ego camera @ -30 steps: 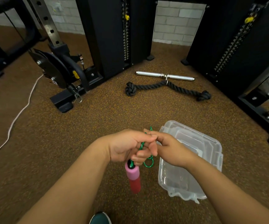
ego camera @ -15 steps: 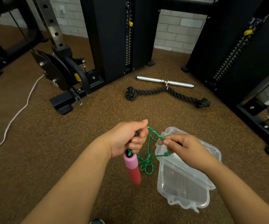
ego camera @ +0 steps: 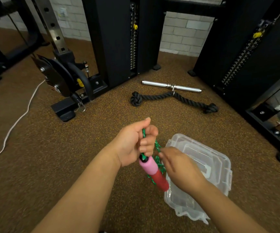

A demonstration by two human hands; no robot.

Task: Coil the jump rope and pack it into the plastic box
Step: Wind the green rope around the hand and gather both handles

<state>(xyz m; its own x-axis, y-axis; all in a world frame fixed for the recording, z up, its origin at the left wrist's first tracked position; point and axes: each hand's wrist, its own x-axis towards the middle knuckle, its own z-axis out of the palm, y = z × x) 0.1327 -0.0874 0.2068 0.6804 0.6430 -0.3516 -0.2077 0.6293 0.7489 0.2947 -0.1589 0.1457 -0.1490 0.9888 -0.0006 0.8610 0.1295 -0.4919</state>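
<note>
My left hand [ego camera: 134,143] is shut on the green jump rope [ego camera: 157,149], gripping several strands in the fist above the floor. The pink and red foam handles [ego camera: 154,174] hang below that fist, tilted toward the box. My right hand [ego camera: 179,167] is blurred, just right of the handles, with its fingertips at the green loops; I cannot tell whether it grips them. The clear plastic box [ego camera: 218,158] lies on the floor under and to the right of my right hand, partly hidden by it.
A chrome bar [ego camera: 171,85] and a black knotted rope attachment [ego camera: 172,98] lie on the brown floor ahead. Black cable machine columns [ego camera: 119,39] stand behind, another [ego camera: 247,47] to the right. A white cord [ego camera: 18,118] runs along the floor on the left.
My right hand has swung from over the box back down to the loops beside the handles. My left fist has stayed put, and the handles now tilt rightward.
</note>
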